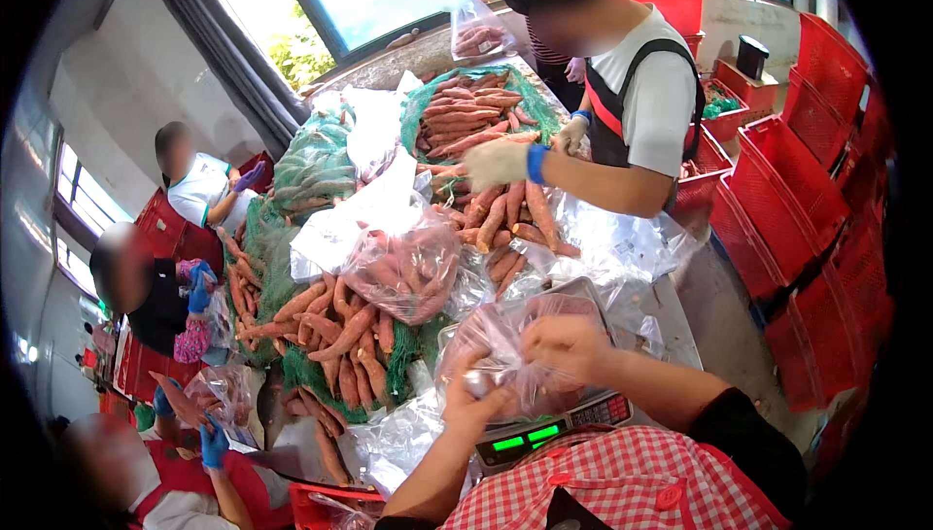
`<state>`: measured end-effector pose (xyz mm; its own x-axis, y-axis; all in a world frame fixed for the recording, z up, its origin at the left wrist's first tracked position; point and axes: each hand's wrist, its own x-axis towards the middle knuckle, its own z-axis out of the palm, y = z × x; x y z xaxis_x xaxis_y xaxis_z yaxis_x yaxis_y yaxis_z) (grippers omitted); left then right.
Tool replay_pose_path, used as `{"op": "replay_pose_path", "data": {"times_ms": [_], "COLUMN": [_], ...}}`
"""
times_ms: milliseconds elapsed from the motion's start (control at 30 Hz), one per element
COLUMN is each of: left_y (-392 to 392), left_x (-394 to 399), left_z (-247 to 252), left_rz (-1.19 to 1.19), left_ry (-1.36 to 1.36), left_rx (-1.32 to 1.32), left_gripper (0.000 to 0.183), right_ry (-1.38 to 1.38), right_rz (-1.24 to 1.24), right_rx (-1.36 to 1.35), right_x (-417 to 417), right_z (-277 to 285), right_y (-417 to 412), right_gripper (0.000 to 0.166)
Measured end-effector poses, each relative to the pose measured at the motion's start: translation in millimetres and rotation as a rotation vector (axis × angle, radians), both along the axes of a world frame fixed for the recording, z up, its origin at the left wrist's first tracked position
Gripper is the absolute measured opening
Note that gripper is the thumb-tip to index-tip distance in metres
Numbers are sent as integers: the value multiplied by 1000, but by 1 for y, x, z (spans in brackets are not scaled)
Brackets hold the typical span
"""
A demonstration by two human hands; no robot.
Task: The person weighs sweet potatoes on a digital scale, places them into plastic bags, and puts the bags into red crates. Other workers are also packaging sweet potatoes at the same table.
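Observation:
A clear plastic bag [503,333] of sweet potatoes rests on a digital scale [543,434] with lit green displays, right in front of me. My left hand [470,391] grips the near left side of the bag's gathered plastic. A small shiny, silvery thing [478,383] shows by its thumb, too blurred to name. On the other side, my right hand [567,346] pinches the plastic with bent fingers. Just beyond the scale sits another filled plastic bag [404,264], partly on a heap of loose sweet potatoes [350,340].
Green mesh sacks [313,158] and more sweet potatoes [463,118] cover the far table. Across the right side, a co-worker's gloved hand [503,164] reaches over them. Other co-workers handle produce at left. Red crates [787,173] stack at right; loose plastic bags [619,231] lie nearby.

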<state>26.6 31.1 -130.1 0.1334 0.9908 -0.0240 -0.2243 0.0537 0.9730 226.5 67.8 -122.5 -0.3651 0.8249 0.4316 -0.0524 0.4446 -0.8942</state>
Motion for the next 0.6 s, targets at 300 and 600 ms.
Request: {"op": "replay_pose_path", "data": {"times_ms": [300,600], "left_y": [6,30], "left_x": [16,-11], "left_z": [1,19], "left_rz": [46,-115], "left_ry": [-258,-484], "left_rx": [-247,-435], "left_gripper": [11,20], "right_ry": [179,101], "right_rz": [327,478], "right_rx": [-435,-576], "right_x": [-28,-32], "right_z": [-31,-56], "right_y": [20,28], "right_gripper": [32,44]}}
